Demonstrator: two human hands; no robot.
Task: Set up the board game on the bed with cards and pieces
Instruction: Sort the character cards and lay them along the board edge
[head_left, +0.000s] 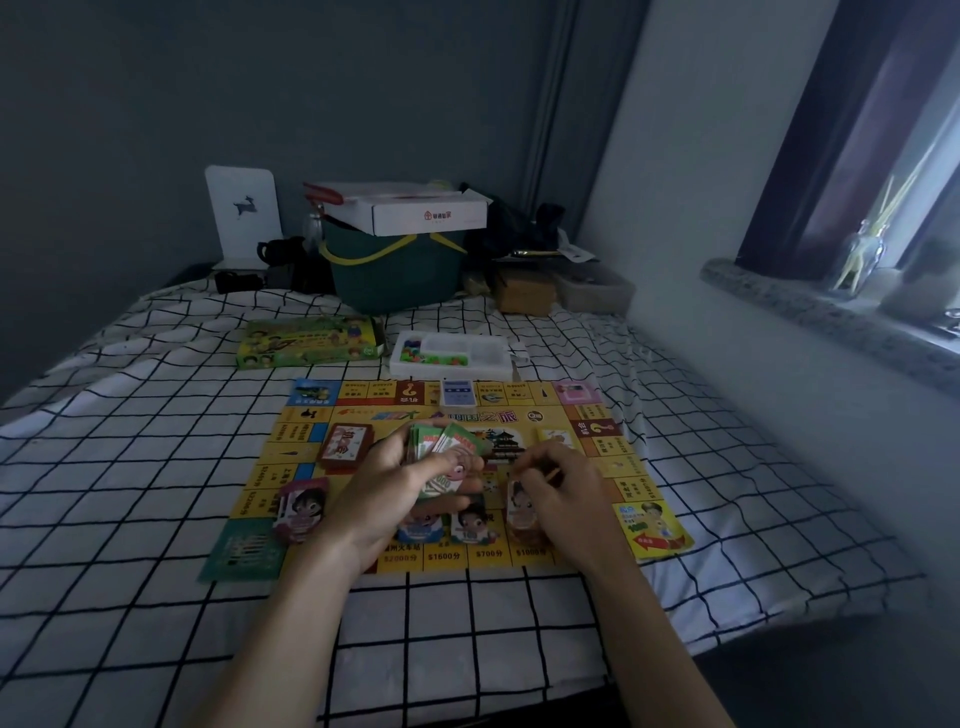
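I see a green basket at twelve o'clock beyond the board, piece tray between, my left hand gripping the play-money wad, right hand at three o'clock of it pinching something small, unclear what.

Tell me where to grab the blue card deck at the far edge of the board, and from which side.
Take the blue card deck by its two long side edges, coming straight down from above. It lies flat on the game board as a squared stack, with bare board on either side, so the fingers can straddle it. The white parts tray sits just beyond its far end, making that approach tighter.
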